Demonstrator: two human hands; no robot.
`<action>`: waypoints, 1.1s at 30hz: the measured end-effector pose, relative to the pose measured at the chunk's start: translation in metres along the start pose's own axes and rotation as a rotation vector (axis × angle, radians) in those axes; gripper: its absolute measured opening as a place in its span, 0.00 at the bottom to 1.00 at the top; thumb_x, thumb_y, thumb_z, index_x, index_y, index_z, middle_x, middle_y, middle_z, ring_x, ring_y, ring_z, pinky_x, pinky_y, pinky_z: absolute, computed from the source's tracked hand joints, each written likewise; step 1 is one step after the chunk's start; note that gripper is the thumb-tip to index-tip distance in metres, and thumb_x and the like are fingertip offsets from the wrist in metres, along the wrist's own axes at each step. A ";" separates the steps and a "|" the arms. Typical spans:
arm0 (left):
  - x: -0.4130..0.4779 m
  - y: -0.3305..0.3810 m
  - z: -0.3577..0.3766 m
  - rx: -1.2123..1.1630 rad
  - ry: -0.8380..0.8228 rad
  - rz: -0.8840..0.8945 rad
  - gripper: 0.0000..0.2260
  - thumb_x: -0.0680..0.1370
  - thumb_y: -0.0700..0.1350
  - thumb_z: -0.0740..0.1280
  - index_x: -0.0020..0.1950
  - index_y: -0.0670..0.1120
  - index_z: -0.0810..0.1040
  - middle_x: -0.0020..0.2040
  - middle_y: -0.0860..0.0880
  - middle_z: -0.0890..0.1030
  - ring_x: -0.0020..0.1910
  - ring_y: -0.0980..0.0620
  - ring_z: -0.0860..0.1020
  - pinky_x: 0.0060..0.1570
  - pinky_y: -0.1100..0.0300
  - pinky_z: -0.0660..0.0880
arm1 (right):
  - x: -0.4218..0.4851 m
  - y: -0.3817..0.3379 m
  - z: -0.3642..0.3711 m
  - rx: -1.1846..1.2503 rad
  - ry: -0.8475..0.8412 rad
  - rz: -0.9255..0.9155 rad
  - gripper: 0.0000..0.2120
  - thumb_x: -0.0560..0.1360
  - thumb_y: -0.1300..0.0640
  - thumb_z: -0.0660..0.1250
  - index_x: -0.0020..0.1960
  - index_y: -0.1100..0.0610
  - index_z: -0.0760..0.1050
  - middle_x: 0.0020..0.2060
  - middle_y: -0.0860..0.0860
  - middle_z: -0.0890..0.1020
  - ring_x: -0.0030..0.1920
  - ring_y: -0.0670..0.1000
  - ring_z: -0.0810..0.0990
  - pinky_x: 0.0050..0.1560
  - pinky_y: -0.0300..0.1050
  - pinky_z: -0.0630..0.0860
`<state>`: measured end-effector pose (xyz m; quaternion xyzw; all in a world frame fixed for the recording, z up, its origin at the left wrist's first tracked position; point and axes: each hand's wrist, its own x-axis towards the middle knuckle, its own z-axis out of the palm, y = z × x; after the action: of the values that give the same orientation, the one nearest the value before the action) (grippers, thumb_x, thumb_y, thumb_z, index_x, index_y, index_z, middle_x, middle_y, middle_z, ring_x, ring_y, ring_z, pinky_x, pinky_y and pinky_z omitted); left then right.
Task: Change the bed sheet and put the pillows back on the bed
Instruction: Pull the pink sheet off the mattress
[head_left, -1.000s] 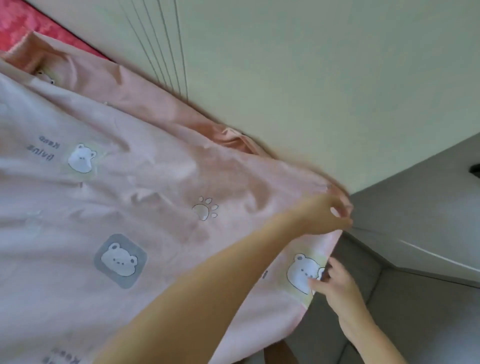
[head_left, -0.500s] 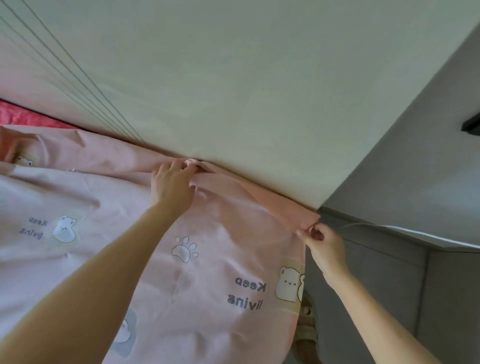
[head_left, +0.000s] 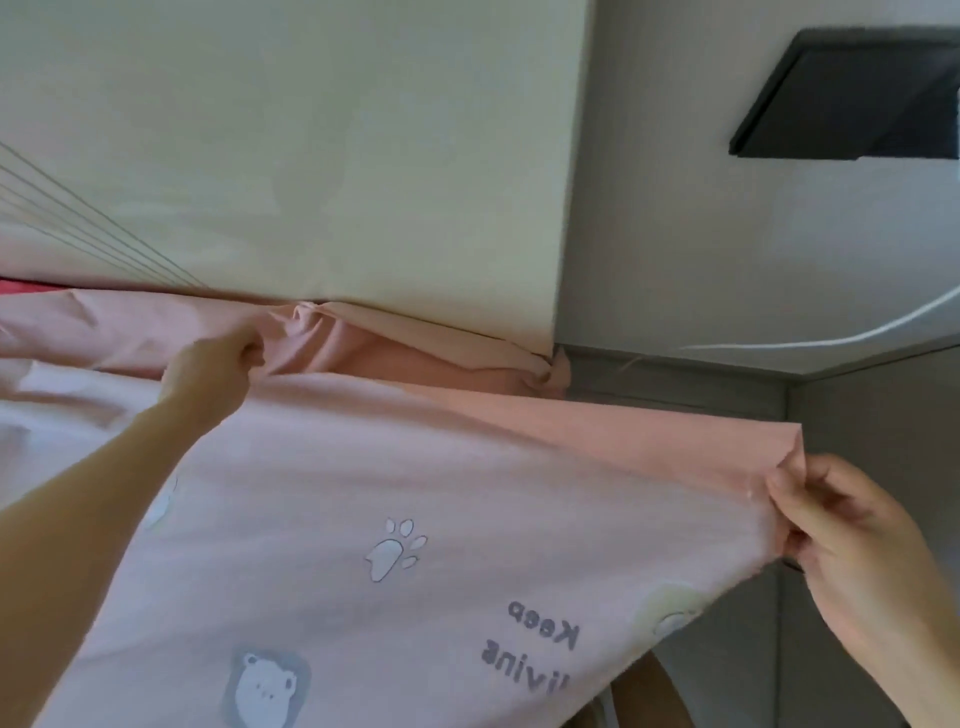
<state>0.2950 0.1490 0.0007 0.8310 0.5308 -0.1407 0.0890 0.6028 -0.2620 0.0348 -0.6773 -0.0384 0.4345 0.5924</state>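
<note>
A pink bed sheet (head_left: 395, 499) printed with bears, paw marks and the words "Keep living" covers the bed and fills the lower half of the view. My left hand (head_left: 213, 369) grips a bunch of the sheet near the cream headboard (head_left: 322, 171). My right hand (head_left: 852, 530) pinches the sheet's corner and holds it lifted off the bed's right side. The sheet is stretched taut between the two hands. A darker pink fold (head_left: 426, 358) lies tucked along the headboard's lower edge. No pillows are in view.
A grey wall (head_left: 701, 234) stands right of the headboard, with a dark shelf (head_left: 852, 98) high on it. A white cable (head_left: 831, 332) runs along a grey ledge. A strip of red fabric (head_left: 21, 286) shows at the far left.
My right hand has pulled the sheet corner up and out to the right, away from the headboard. My left hand now bunches the sheet in a fist. The view has swung right.
</note>
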 end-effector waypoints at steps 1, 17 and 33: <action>-0.003 0.003 -0.001 -0.050 -0.025 0.023 0.06 0.80 0.39 0.60 0.49 0.46 0.76 0.47 0.43 0.81 0.35 0.42 0.77 0.38 0.54 0.71 | 0.003 -0.003 -0.012 -0.005 0.045 -0.002 0.19 0.56 0.40 0.76 0.36 0.54 0.79 0.34 0.51 0.79 0.35 0.47 0.77 0.32 0.32 0.73; 0.023 0.068 0.056 0.112 -0.057 0.162 0.17 0.76 0.43 0.68 0.65 0.42 0.75 0.64 0.36 0.72 0.64 0.34 0.67 0.57 0.40 0.69 | 0.115 0.103 0.041 -1.184 0.052 0.092 0.22 0.80 0.56 0.61 0.72 0.58 0.63 0.65 0.55 0.74 0.63 0.56 0.75 0.57 0.47 0.72; 0.024 0.047 0.040 0.449 -0.115 0.192 0.10 0.78 0.46 0.63 0.58 0.49 0.79 0.57 0.47 0.79 0.54 0.42 0.76 0.40 0.55 0.72 | 0.192 0.109 0.149 -1.309 -0.073 -0.382 0.10 0.78 0.62 0.58 0.50 0.58 0.78 0.45 0.56 0.82 0.47 0.59 0.79 0.38 0.43 0.62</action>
<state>0.3412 0.1382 -0.0451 0.8670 0.3990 -0.2933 -0.0550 0.5763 -0.0707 -0.1487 -0.8624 -0.4320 0.2321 0.1255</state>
